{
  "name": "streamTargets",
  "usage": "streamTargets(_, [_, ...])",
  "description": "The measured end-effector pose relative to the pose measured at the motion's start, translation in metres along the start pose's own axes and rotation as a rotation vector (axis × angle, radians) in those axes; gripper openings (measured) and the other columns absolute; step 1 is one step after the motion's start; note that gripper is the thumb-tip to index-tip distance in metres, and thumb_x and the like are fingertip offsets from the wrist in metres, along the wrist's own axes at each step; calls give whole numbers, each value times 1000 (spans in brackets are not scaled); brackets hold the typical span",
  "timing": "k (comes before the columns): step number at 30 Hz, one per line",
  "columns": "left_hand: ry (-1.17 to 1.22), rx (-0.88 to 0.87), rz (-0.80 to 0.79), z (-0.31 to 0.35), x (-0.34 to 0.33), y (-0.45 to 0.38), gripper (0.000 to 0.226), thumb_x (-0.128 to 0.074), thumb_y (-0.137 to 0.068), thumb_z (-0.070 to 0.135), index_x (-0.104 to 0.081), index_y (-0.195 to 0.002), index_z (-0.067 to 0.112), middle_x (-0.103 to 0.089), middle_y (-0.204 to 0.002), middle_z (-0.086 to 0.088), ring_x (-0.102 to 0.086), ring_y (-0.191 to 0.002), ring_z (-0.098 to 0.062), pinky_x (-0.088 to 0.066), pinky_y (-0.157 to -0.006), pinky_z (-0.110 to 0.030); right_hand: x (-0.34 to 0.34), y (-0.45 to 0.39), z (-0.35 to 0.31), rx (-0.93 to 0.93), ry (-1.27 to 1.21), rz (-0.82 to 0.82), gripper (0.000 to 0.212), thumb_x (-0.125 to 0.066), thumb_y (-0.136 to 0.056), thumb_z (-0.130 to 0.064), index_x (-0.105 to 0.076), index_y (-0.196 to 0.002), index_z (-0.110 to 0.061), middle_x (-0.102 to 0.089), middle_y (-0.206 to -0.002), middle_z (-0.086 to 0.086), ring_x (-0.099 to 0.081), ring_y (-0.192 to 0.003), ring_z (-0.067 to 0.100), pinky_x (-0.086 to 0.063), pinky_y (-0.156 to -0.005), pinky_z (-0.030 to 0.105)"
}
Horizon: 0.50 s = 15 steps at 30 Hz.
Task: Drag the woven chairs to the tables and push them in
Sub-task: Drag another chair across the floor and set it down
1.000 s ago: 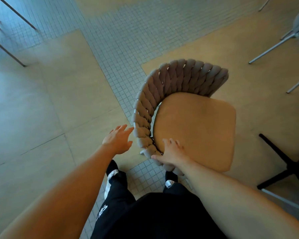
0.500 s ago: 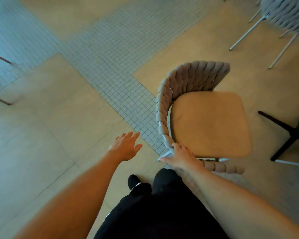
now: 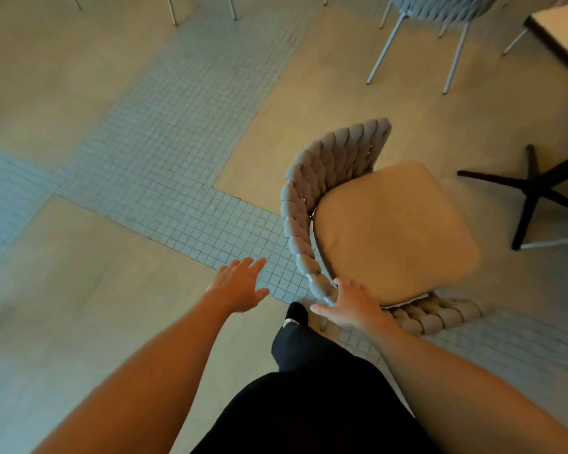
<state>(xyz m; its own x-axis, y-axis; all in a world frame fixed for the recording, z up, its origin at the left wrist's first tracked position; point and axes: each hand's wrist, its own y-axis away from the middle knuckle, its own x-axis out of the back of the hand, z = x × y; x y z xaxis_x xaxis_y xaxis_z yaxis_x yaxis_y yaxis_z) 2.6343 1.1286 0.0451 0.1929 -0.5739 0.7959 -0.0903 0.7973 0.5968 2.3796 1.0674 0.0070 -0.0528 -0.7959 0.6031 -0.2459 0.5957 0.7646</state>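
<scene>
A woven chair (image 3: 312,178) with a grey braided backrest and a tan seat cushion stands on the floor right in front of me. My right hand (image 3: 350,303) grips the near end of its woven backrest rim, fingers curled over the frame. My left hand (image 3: 240,285) hovers above the floor to the chair's left, fingers spread, holding nothing. A table's black cross-shaped base (image 3: 532,191) stands just right of the chair, and a corner of the table's top (image 3: 564,37) shows at the upper right.
A second woven chair (image 3: 440,8) with thin grey metal legs stands at the top right, near the table. More metal legs (image 3: 173,11) show at the top left. My black-trousered legs and a shoe (image 3: 297,312) are just below the chair.
The chair has slid and turned toward the black table base at the right, my right hand still on its backrest. The view swung right, showing the second chair and the table top.
</scene>
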Motion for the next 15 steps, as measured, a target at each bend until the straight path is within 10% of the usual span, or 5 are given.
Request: streamTargets(15, [-288, -353, -98, -18, 68, -95, 82, -54, -97, 54, -13, -161, 25, -26, -164, -7, -30, -147, -30, -32, -116, -47, 5, -10, -34, -211, -238, 23, 111, -55, -73, -89, -26, -157, -23, -34, -158, 8, -33, -143, 34, -31, -114, 55])
